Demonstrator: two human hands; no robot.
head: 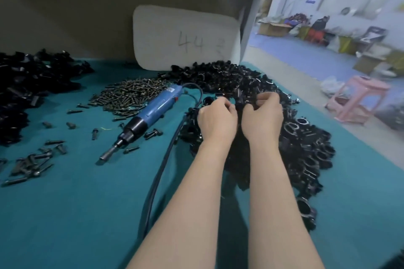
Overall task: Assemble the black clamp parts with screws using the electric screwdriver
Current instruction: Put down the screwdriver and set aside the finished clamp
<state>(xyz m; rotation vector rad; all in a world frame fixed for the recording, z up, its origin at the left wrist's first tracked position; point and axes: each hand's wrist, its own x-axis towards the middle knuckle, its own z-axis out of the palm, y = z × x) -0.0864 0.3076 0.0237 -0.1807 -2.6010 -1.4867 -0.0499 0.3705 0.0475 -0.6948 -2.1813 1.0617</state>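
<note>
- Forearms, bare, reaching toward 12 o'clock over the teal table cover.
- Black cable, looping beside the left forearm; it would cross any reach leftward.
- Left hand and right hand, fingers curled, pinching a clamp part between them atop the clamp pile; blur hides its exact shape.
- Electric screwdriver, lying unheld at 9 o'clock of the left hand, the nearer hand; long axis 1-to-7 o'clock, bit toward 7.
- Screws, heaped at 10 o'clock, strays nearby.
- White board, upright at 12 o'clock.
</note>
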